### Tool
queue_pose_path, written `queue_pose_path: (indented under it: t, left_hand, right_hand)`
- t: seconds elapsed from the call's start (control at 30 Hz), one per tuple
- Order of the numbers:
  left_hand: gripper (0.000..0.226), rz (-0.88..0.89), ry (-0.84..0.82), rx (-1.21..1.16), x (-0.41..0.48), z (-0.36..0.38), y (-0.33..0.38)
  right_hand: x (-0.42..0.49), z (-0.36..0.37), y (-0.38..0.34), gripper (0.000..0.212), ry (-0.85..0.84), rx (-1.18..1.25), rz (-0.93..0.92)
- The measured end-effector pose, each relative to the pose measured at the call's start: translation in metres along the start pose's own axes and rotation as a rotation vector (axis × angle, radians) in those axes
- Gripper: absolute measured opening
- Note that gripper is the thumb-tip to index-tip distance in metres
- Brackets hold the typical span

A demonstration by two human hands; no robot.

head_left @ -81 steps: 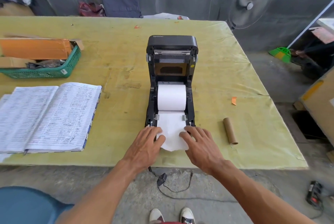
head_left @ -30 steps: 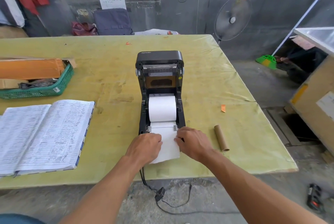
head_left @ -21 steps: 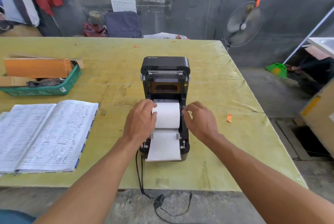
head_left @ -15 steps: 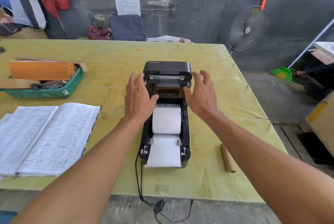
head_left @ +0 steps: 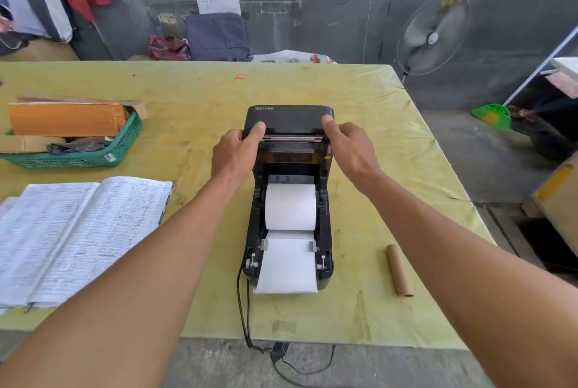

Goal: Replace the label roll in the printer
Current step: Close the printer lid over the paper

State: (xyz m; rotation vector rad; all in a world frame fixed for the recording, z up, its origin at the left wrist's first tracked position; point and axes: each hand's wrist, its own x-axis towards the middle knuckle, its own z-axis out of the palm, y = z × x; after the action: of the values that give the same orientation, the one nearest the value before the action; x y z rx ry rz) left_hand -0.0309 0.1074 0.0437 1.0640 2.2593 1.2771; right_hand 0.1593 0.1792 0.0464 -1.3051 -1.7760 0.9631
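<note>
A black label printer (head_left: pixel 327 225) stands open in the middle of the yellow-green table (head_left: pixel 200 100). A white label roll (head_left: pixel 290 207) lies in its bay, and its paper end (head_left: pixel 287 268) runs out over the front edge. The raised lid (head_left: pixel 289 118) tilts back behind the bay. My left hand (head_left: pixel 235 153) grips the lid's left corner with the thumb on top. My right hand (head_left: pixel 348 146) grips the right corner the same way. An empty brown cardboard core (head_left: pixel 399 271) lies on the table to the printer's right.
An open ledger (head_left: pixel 78 237) lies at the left. Behind it a green basket (head_left: pixel 125 143) holds cardboard boxes. The printer's black cable (head_left: pixel 247 325) drops over the near table edge to the floor. A standing fan (head_left: pixel 433 35) and bags stand past the table.
My hands left the paper end at the printer's front, moved back past the roll and took hold of the lid's two corners. The lid looks slightly lowered towards me.
</note>
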Motion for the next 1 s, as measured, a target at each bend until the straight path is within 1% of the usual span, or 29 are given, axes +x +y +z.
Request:
queue_pose_path:
  t: [0.07, 0.13, 0.2, 0.3, 0.37, 0.43, 0.57, 0.67, 0.7, 0.83, 1.0]
  left_hand:
    - [0.061, -0.02, 0.029, 0.032, -0.005, -0.007, 0.001]
    - [0.066, -0.054, 0.028, 0.04, -0.012, -0.015, 0.0]
    - [0.071, -0.097, -0.016, 0.031, -0.018, -0.024, -0.004]
    - [0.084, -0.164, -0.127, 0.018, -0.029, -0.037, -0.013]
    - [0.08, -0.178, -0.184, 0.022, -0.042, -0.043, -0.021]
    - [0.073, -0.163, -0.205, 0.037, -0.058, -0.047, -0.03]
    - [0.066, -0.165, -0.277, 0.027, -0.082, -0.048, -0.056]
    - [0.044, -0.151, -0.33, 0.092, -0.097, -0.043, -0.078]
    - [0.041, -0.14, -0.343, 0.128, -0.102, -0.041, -0.086]
    - [0.047, -0.102, -0.357, 0.23, -0.116, -0.034, -0.105]
    - [0.047, -0.112, -0.359, 0.208, -0.117, -0.037, -0.107]
  right_hand:
    - [-0.008, -0.001, -0.006, 0.057, 0.058, -0.033, 0.013]
    - [-0.018, -0.003, -0.009, 0.058, 0.061, -0.087, 0.026]
    - [-0.03, -0.004, -0.011, 0.058, 0.064, -0.13, 0.062]
    - [-0.05, -0.003, -0.012, 0.062, 0.089, -0.19, 0.141]
    - [-0.065, 0.001, -0.011, 0.063, 0.102, -0.227, 0.183]
    - [-0.082, 0.005, -0.007, 0.062, 0.117, -0.246, 0.211]
    - [-0.116, 0.015, 0.009, 0.051, 0.089, -0.256, 0.26]
    - [-0.139, 0.023, 0.021, 0.045, 0.057, -0.278, 0.329]
    - [-0.145, 0.025, 0.026, 0.043, 0.045, -0.279, 0.346]
    - [-0.164, 0.033, 0.042, 0.024, 0.001, -0.267, 0.379]
    - [-0.168, 0.031, 0.048, 0.019, 0.003, -0.225, 0.362]
